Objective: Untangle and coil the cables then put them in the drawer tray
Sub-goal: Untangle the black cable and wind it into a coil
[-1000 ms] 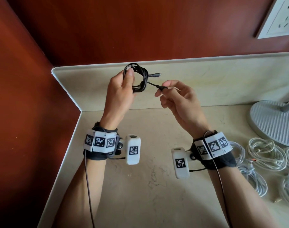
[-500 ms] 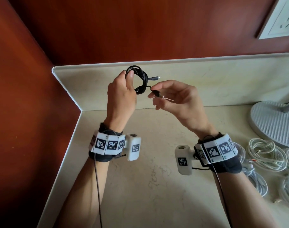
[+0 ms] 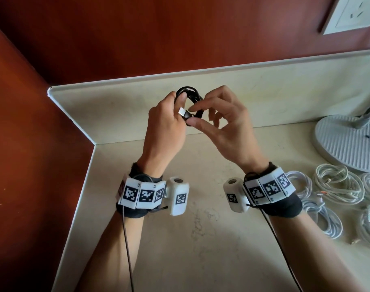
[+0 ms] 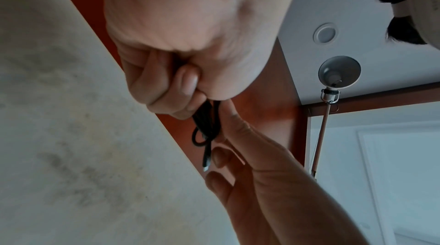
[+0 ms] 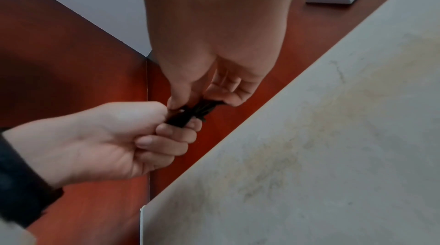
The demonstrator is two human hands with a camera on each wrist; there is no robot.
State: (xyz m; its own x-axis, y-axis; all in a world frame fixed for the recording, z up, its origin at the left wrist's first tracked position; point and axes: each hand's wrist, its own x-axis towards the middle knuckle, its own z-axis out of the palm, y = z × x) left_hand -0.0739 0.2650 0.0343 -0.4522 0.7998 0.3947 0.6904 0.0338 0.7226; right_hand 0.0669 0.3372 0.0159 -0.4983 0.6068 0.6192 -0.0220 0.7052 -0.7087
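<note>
The left hand (image 3: 163, 123) grips a coiled black USB cable (image 3: 190, 98), fingers curled round the loops, holding it up above the desk (image 3: 201, 249) near the back corner. The right hand (image 3: 228, 125) pinches the cable's end just behind the silver USB plug (image 3: 182, 111) between thumb and forefinger, right against the coil. To the right, several white cable coils (image 3: 337, 186) lie on the desk, just in front of a round white lamp base (image 3: 346, 144). A white wall socket (image 3: 352, 13) sits on the red-brown wall (image 3: 159, 34).

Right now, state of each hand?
Left hand: closed, gripping the black cable coil.
Right hand: closed, pinching the same coil beside its USB plug.
</note>
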